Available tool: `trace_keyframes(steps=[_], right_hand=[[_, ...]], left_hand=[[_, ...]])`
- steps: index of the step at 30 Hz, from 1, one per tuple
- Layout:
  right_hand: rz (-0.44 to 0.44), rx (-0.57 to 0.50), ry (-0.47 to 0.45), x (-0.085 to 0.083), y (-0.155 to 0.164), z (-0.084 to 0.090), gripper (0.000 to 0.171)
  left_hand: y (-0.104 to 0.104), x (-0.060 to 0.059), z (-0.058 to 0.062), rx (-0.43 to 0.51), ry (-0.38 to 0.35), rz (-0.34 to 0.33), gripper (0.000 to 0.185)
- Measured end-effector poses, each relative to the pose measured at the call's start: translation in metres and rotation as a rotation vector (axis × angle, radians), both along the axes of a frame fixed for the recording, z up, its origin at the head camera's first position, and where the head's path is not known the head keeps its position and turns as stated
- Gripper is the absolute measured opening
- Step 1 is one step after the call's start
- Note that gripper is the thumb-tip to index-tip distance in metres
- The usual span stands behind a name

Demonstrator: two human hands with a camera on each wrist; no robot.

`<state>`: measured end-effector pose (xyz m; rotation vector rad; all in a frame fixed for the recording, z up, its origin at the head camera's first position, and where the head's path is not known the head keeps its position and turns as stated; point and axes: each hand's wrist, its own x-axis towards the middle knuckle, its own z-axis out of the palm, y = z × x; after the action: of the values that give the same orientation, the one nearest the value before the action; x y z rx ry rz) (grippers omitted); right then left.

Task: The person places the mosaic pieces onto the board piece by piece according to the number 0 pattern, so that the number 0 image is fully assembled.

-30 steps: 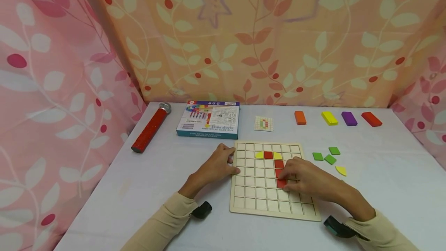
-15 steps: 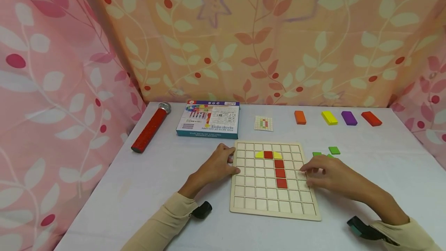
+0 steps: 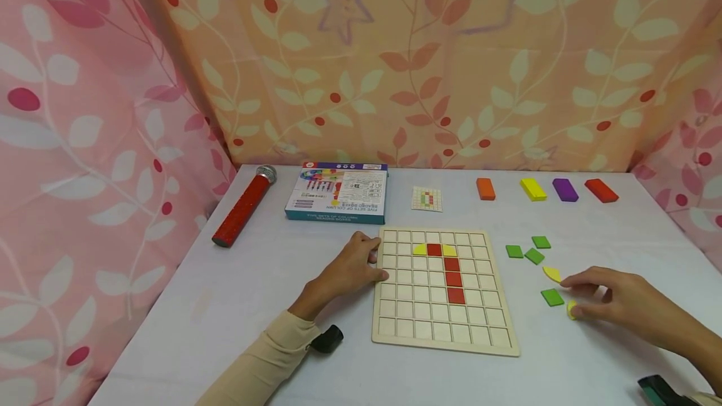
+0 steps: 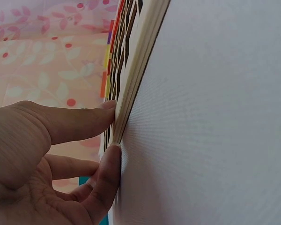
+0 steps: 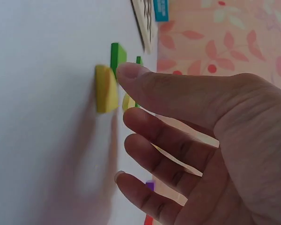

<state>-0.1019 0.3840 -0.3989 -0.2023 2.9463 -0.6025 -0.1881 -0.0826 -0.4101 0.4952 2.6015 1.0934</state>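
Two hands work on the white table (image 3: 237, 306), each at its own job. Nearest the camera, the right hand (image 3: 626, 302) reaches over the loose pieces to the right of the wooden grid board (image 3: 395, 331); its fingers are loosely spread and gripping nothing, and the thumb tip (image 5: 131, 72) meets the top edge of a small yellow piece (image 3: 571, 309), which lies flat on the table just beside a green square (image 3: 552, 297). The other fingers hang beside that piece without closing on it. The left hand (image 3: 352, 268) lies at the board's left edge, thumb and a fingertip (image 4: 103, 112) pressed straight against the rim, apparently to keep the board from sliding. On the board, a column of red squares (image 3: 453, 279) stands under a red square flanked by yellow curved pieces (image 3: 434, 250). Beyond the right hand lie another yellow curved piece (image 3: 552, 274) and three green squares (image 3: 529, 251). Farther back sit a small pattern card (image 3: 427, 199), a printed box (image 3: 338, 193), a red microphone (image 3: 244, 207) and four coloured blocks (image 3: 546, 190).
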Motion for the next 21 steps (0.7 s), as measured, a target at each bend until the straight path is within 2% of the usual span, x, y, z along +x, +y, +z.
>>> trace_keyframes(steps=[6, 21], right_hand=[[-0.035, 0.028, -0.058, 0.0043, 0.0054, -0.0057, 0.052], [0.021, 0.056, 0.007, 0.0015, 0.0064, -0.0081, 0.033]], left_hand=[[0.0001, -0.0001, 0.0002, 0.007, -0.005, 0.0, 0.079], [-0.0004, -0.0003, -0.0002, 0.012, 0.003, -0.002, 0.079]])
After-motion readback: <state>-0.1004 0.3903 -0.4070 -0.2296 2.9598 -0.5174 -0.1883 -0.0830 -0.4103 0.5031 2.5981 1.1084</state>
